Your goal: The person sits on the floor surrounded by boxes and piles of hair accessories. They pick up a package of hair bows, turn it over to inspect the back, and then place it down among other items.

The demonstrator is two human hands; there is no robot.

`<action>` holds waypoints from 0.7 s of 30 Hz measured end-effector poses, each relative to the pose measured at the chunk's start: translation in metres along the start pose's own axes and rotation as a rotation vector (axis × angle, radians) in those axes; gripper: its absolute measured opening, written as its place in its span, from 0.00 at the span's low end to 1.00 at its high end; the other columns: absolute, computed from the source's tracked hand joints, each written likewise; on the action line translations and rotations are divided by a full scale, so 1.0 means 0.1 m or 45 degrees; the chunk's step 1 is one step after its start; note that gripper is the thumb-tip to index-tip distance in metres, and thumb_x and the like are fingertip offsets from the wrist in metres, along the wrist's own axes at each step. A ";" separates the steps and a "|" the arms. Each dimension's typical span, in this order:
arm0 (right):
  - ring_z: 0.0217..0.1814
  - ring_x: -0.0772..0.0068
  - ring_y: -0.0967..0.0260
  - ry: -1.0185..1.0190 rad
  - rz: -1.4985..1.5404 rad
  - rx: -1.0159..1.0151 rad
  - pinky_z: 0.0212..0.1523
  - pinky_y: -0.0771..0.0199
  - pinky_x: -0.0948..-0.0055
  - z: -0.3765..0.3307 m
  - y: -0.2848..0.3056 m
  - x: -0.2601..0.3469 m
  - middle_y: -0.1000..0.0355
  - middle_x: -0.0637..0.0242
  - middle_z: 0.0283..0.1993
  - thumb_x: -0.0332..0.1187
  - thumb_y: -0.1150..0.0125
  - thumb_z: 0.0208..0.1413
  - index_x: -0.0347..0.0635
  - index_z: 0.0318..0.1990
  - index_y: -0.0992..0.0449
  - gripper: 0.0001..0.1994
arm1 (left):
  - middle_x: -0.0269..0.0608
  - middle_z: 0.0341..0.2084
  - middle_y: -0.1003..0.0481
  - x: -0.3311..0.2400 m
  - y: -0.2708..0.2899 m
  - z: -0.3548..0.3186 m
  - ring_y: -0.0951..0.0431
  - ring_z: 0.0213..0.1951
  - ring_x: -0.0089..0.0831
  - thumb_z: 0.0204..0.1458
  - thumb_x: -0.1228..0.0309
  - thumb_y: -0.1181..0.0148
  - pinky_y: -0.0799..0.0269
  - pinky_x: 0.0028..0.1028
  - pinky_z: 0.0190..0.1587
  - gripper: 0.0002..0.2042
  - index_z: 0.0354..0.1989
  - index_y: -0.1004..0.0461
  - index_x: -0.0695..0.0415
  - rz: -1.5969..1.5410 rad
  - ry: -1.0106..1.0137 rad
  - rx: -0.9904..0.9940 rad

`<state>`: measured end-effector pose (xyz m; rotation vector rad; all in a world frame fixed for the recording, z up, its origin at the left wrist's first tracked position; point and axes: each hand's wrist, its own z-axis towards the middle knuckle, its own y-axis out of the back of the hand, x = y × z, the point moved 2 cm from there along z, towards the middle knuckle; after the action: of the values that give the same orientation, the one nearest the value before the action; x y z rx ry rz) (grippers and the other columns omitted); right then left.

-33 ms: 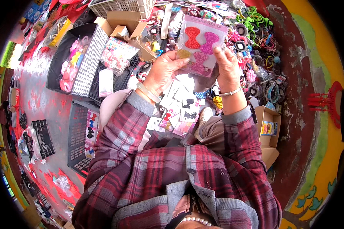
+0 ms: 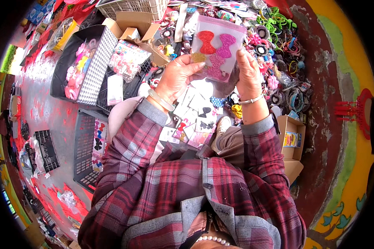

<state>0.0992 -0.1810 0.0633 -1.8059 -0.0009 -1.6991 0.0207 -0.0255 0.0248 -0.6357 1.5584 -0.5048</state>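
Clear packet of glittery red, magenta, pink and gold bows [image 2: 217, 49], held at upper centre. The left hand [image 2: 174, 76] has its fingers pinching the lower left edge; the right hand [image 2: 249, 76] meets the right edge, grip unclear. Edge holds, thumbs off the bows, seem best. Loose bow cards [image 2: 206, 124] lie below, mid-frame; hair accessories [image 2: 273, 81] heap upper right.

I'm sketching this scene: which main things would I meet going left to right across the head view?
Houndstooth-sided box → left hand → clear packet of bows → right hand → open cardboard box → red tasselled ornament.
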 end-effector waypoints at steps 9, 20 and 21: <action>0.34 0.81 0.31 -0.127 0.028 0.019 0.35 0.33 0.81 0.08 0.13 -0.17 0.27 0.71 0.34 0.31 0.40 0.50 0.39 0.37 0.25 0.08 | 0.37 0.35 0.25 0.02 0.04 0.00 0.24 0.35 0.24 0.52 0.74 0.48 0.26 0.24 0.37 0.10 0.42 0.30 0.62 0.084 0.032 -0.022; 0.29 0.77 0.30 -0.303 0.007 -0.219 0.30 0.30 0.79 0.11 0.19 -0.35 0.27 0.67 0.31 0.36 0.40 0.50 0.38 0.34 0.26 0.10 | 0.43 0.37 0.26 -0.02 0.11 0.00 0.25 0.39 0.30 0.53 0.73 0.51 0.31 0.28 0.44 0.10 0.41 0.30 0.65 -0.013 0.005 -0.095; 0.29 0.77 0.30 -0.300 0.001 -0.223 0.29 0.30 0.79 0.11 0.19 -0.36 0.27 0.67 0.31 0.36 0.40 0.50 0.38 0.34 0.26 0.10 | 0.43 0.37 0.26 0.00 0.12 0.00 0.25 0.39 0.30 0.53 0.73 0.51 0.30 0.28 0.43 0.10 0.40 0.30 0.65 -0.005 0.007 -0.095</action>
<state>0.1117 -0.1762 0.0234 -2.1264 0.0497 -1.5156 0.0196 -0.0163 0.0171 -0.6952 1.5876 -0.4532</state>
